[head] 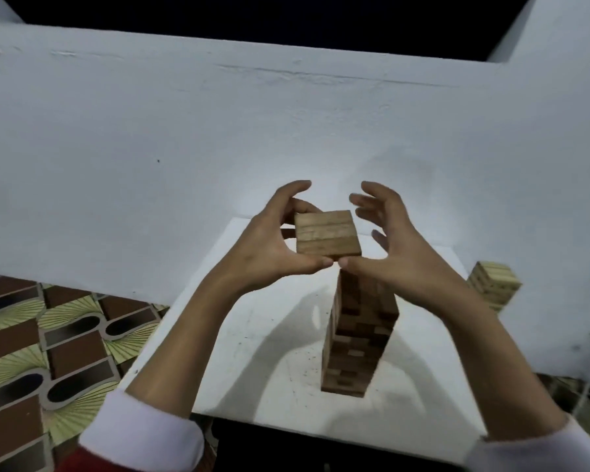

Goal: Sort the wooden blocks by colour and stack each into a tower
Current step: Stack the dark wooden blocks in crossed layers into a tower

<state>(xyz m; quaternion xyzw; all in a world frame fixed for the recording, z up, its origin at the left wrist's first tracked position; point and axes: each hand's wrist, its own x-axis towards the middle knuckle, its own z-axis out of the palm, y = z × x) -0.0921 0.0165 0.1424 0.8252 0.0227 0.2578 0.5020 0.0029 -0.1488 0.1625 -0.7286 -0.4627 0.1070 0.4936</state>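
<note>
Head view: left hand (pixel 269 247) and right hand (pixel 389 253) are cupping the top of the dark tower (pixel 358 332), thumbs touching its top layer, fingers spread wide, likely steadying it. Tower is standing tall on the white desk (pixel 252 352); paler tower (pixel 494 284) is sitting apart, right.

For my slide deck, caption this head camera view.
Both hands, left hand and right hand, cup the top of a brown block tower on a white table.
</note>
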